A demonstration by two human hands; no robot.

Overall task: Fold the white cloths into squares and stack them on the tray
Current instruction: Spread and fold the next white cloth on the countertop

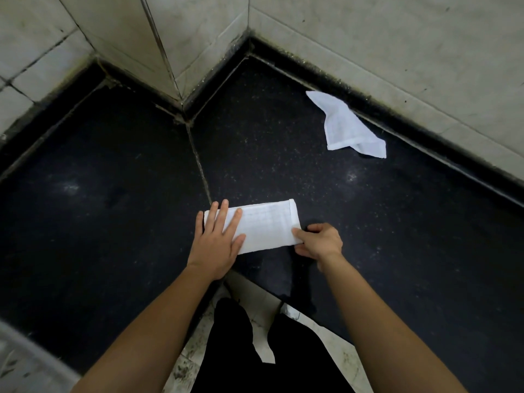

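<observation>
- A folded cloth (265,225), white and doubled into a long rectangle, lay flat on the black counter (113,194) near its front edge, just right of a seam in the stone.
- The left hand (218,239) rested flat on the folded cloth's left end, palm down, fingers spread and straight, gripping nothing.
- The right hand (319,241) was at the cloth's right near corner, thumb on top and fingers curled beside and below it, pinching that corner.
- A second cloth (347,126), white and crumpled, lay well apart toward the far right, its upper end against the low black upstand at the foot of the tiled wall (397,38).
- The counter ran into a tiled inside corner behind the work.
- The person's dark trousers (255,350) and pale floor (198,336) showed below the counter edge.
- No tray could be made out for certain.
</observation>
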